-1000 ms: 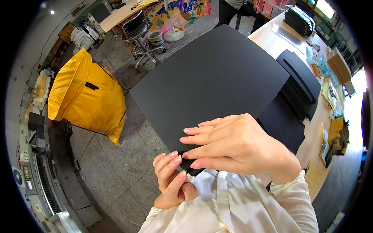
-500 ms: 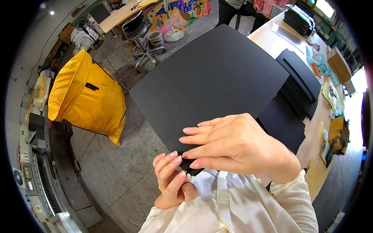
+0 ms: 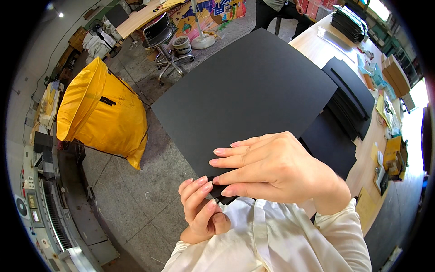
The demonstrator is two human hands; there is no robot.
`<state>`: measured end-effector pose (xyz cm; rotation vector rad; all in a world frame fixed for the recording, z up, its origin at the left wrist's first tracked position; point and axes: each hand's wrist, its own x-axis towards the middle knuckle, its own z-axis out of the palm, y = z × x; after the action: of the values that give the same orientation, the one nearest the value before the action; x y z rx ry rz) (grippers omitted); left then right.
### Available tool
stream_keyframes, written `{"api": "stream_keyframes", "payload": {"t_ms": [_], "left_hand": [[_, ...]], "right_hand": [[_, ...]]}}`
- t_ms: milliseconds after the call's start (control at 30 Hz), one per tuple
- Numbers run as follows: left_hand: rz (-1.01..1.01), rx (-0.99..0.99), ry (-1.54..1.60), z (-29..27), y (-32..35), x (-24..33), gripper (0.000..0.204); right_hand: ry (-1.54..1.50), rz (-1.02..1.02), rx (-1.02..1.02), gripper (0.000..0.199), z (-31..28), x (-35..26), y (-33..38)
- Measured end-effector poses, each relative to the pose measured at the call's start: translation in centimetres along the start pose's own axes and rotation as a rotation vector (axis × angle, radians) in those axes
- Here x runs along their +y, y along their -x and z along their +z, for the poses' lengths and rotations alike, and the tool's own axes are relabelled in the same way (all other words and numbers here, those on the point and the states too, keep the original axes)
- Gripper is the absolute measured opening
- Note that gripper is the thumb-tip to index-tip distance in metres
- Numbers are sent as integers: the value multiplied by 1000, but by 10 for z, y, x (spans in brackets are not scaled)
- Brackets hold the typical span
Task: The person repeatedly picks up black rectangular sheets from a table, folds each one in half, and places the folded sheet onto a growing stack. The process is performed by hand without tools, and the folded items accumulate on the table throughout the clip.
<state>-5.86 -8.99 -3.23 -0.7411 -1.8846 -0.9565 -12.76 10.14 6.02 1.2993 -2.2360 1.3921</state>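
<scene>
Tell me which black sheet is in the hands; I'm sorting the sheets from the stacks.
The big black sheet held over the floor: both hands pinch its near corner. The other black sheets lie in stacks on the table, untouched.

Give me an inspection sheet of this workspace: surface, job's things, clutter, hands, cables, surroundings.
Surface: wooden table at right, partly covered.
Job's things: large black sheet held up at its near corner.
Clutter: black sheet stacks, cardboard boxes, small items along the far edge.
Hands: left hand pinches the sheet's corner; right hand lies over it, fingers flat.
Cables: thin wire on the left wall; nothing seen on the table.
Surroundings: yellow bag on a frame, office chair, fan base, machine at left, a person standing far off.
</scene>
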Motion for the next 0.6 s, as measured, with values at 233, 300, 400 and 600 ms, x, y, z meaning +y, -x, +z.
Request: {"api": "stream_keyframes", "payload": {"t_ms": [233, 300, 400, 600], "left_hand": [[6, -9, 0, 0, 0, 0, 39], [6, -9, 1, 0, 0, 0, 40], [4, -19, -1, -1, 0, 0, 39], [-1, -11, 9, -2, 1, -1, 38]], "right_hand": [[2, -2, 0, 20, 0, 0, 0], [1, 0, 0, 20, 0, 1, 1], [0, 5, -1, 20, 0, 1, 0], [12, 15, -7, 20, 1, -1, 0]]}}
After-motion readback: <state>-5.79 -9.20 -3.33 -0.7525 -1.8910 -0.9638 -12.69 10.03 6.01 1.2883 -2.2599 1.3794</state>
